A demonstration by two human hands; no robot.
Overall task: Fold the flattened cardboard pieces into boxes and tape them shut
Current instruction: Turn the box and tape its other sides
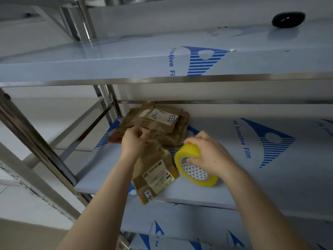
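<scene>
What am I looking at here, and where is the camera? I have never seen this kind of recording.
There is no machine here. A person works with bare hands, and the one picture comes from a wide-angle camera worn on the head, looking forward and down. That is why both forearms reach in from the bottom. The surface is a metal shelf covered in blue-printed protective film. At its back lies a stack of flattened cardboard. The left hand pinches the top edge of one flattened cardboard piece, which carries shipping labels and lies in front of the stack. The right hand grips a yellow tape roll, tilted on edge. A black rounded object sits on the shelf above; I cannot tell what it is.
</scene>
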